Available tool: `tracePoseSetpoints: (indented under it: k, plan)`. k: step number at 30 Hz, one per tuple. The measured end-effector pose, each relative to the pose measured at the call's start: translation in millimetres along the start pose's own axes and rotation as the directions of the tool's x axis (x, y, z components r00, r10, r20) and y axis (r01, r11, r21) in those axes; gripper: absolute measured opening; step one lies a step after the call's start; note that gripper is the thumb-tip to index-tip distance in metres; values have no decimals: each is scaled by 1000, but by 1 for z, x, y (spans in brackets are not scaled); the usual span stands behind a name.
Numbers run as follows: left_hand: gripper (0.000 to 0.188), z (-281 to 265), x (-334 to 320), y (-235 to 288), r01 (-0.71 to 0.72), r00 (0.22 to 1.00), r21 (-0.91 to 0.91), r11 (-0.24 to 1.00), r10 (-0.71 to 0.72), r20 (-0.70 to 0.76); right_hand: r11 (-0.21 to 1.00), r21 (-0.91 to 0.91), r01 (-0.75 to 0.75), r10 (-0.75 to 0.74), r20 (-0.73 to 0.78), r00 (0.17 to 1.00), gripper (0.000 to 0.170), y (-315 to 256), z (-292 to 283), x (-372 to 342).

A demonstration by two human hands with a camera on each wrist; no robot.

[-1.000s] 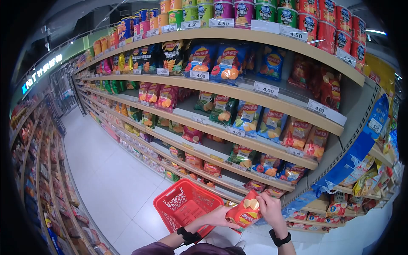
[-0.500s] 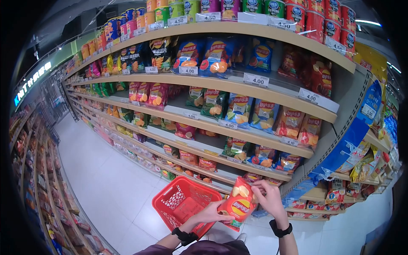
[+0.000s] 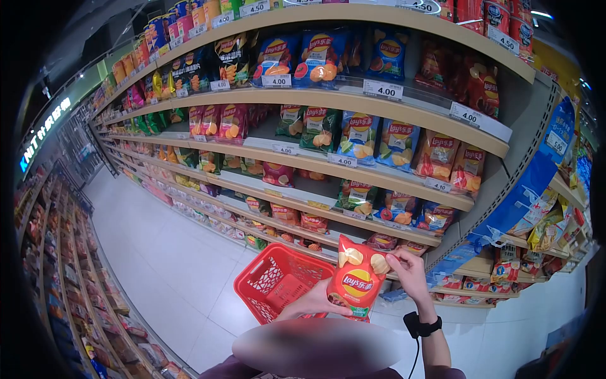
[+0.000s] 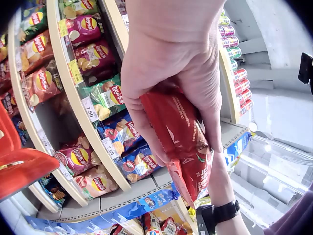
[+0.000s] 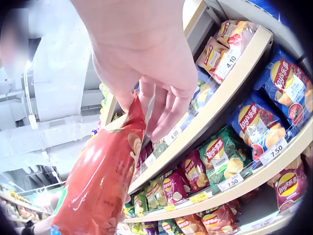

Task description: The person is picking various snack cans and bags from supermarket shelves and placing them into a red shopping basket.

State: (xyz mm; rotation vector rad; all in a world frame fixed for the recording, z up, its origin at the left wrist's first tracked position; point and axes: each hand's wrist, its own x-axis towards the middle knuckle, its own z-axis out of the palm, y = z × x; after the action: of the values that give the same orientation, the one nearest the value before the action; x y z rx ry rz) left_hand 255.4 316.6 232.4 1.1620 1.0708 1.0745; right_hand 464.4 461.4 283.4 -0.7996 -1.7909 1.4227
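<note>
A red bag of Lay's potato chips (image 3: 358, 284) is held between both hands, its printed front turned up toward the head camera. My left hand (image 3: 314, 303) grips it by the lower left side, thumb across the front. In the left wrist view, fingers and thumb of the left hand (image 4: 168, 58) wrap both sides of the bag (image 4: 183, 142). My right hand (image 3: 409, 273) pinches the bag's upper right edge; the right wrist view shows the right hand (image 5: 142, 63) with thumb and fingers at the sealed corner of the bag (image 5: 100, 176).
A red plastic shopping basket (image 3: 251, 284) stands on the white tiled floor (image 3: 170, 271), just left of the bag. Ahead, long curved shelves (image 3: 391, 104) carry chip bags and price tags. More stocked shelves (image 3: 63, 271) line the aisle's left side.
The chip bag has turned from a slant to nearly upright, its front facing the head camera more fully. Both hands keep hold of it. The head view has shifted downward.
</note>
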Motion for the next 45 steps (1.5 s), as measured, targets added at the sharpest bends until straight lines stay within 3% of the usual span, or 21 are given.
tracePoseSetpoints:
  k: [8,11,16,21,24,27,28,31,33,40,45]
  plan:
    - [80,0,2,3,11,1000,9,1000,-11,2,937,307,-169,185,-22,983,15,13,0,4]
    - [80,-1,3,2,3,1000,54,999,-3,-8,992,119,29,-23,-54,998,18,12,2,7]
    - [83,1,2,16,64,998,294,954,-68,3,923,-373,93,-54,114,992,25,-30,0,0]
    - [81,1,6,4,16,999,323,946,-25,25,923,-374,92,-88,29,996,26,-15,3,-2]
    - [79,-5,7,-6,27,999,262,965,-16,-46,972,-233,35,-62,-110,992,25,-5,5,-1]
    - [60,-11,5,-5,-161,947,135,978,192,-257,998,-36,45,-52,-251,967,24,10,-2,6]
    - [38,-9,5,-10,-135,906,-138,981,65,-419,998,33,62,-50,-295,954,24,18,-6,10]
    - [26,-8,15,-36,-360,813,-470,806,25,-581,985,156,70,-13,-339,941,22,15,-4,14]
    - [19,-10,18,-48,-344,803,-393,853,50,-594,985,162,56,-1,-318,948,21,18,-1,13]
    - [7,-12,18,-46,-358,762,-480,801,-46,-646,1000,-3,19,-19,-207,978,22,9,12,5]
    - [9,-12,16,-36,-340,747,-455,823,-58,-663,890,-452,57,-182,-238,954,27,18,9,1]
